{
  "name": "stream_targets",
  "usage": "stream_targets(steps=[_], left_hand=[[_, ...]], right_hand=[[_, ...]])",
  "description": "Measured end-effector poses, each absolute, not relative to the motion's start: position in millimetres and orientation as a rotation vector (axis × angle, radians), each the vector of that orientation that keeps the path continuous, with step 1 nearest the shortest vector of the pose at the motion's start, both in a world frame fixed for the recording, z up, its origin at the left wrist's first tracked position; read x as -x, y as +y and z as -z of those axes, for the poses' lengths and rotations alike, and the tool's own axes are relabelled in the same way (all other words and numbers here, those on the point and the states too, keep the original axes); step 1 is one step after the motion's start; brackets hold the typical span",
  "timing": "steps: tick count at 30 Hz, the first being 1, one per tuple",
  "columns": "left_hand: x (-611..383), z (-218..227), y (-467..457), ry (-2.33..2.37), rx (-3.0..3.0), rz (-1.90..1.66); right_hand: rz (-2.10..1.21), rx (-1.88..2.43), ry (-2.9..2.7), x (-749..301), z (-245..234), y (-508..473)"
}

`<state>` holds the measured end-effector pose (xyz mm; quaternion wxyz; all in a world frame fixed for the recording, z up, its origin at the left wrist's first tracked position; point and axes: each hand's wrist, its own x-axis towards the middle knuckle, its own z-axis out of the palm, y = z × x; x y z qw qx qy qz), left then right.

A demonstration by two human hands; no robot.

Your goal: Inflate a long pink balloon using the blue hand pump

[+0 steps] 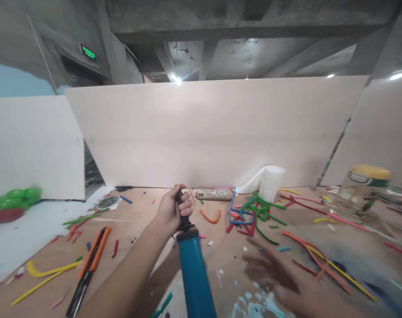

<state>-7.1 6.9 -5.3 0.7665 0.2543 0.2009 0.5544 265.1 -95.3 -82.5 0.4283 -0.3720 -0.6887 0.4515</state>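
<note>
My left hand [173, 206] is closed around the black handle at the far end of a teal balloon pump [194, 274], whose barrel runs down toward the bottom edge. To the right of the pump my right hand [280, 280] hovers low over the table, blurred, fingers spread, holding nothing. Several uninflated long balloons lie on the wooden table [138, 225]: a green tangle [260, 210], an orange piece [210, 217], and orange and yellow strands [323, 260] just beyond my right hand.
An orange-and-black pump [90, 265] lies at left near yellow balloons [45, 273]. A green inflated balloon [17, 196] sits at far left. A tissue roll [270, 181], a power strip [214, 194] and a clear jar with a yellow lid [362, 192] stand before white partition boards [214, 132].
</note>
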Motion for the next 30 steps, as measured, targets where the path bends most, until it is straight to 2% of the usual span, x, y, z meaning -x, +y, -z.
stream_targets(steps=[3,5,8,14,30], left_hand=[[-13.1,2.2,3.4,0.388,-0.601,-1.227],[-24.5,1.1,2.7,0.368,-0.612,-1.256],[-35.4,1.6,2.6,0.370,-0.608,-1.298],[-39.4,4.0,-4.5,0.371,-0.631,-1.226],[-41.4,10.9,-7.0,0.325,-0.653,-1.278]], right_hand=[[-1.762,0.798,-1.617,-199.4,73.7,-105.6],[-1.862,0.888,-1.487,-172.2,71.8,-109.9],[-1.781,0.999,-1.308,-154.4,78.6,-105.1],[-1.627,0.932,-1.289,-150.5,111.0,-92.8],[-1.838,0.802,-1.109,-157.2,109.5,-106.0]])
